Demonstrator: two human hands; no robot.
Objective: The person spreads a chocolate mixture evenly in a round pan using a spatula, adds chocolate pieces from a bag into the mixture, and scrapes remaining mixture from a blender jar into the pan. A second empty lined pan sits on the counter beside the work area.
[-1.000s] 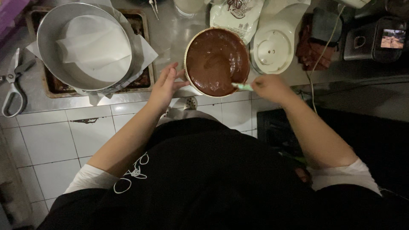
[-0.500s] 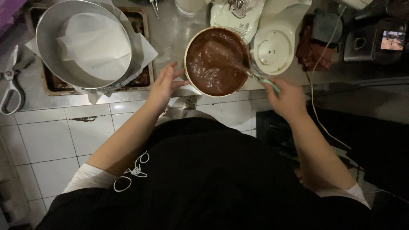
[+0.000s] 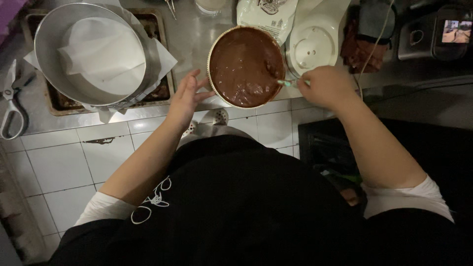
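Note:
A round bowl (image 3: 213,49) full of brown chocolate batter (image 3: 244,66) stands on the steel counter. My left hand (image 3: 186,96) rests against the bowl's left rim with its fingers spread, steadying it. At the bowl's right rim, my right hand (image 3: 327,86) is closed on the pale green handle of a spatula (image 3: 286,82), whose blade is sunk in the batter. Left of the bowl sits a round metal cake tin (image 3: 49,34) lined with white baking paper (image 3: 106,56).
White-handled scissors (image 3: 11,106) lie at the far left. A white appliance lid (image 3: 313,47), a white bag (image 3: 268,15), a dark red cloth (image 3: 354,42) and a small lit screen (image 3: 456,30) are behind and right of the bowl. White tiles front the counter.
My right hand swung the spatula from the bowl's near right edge outward and back, stirring the batter. The left hand stayed at the rim.

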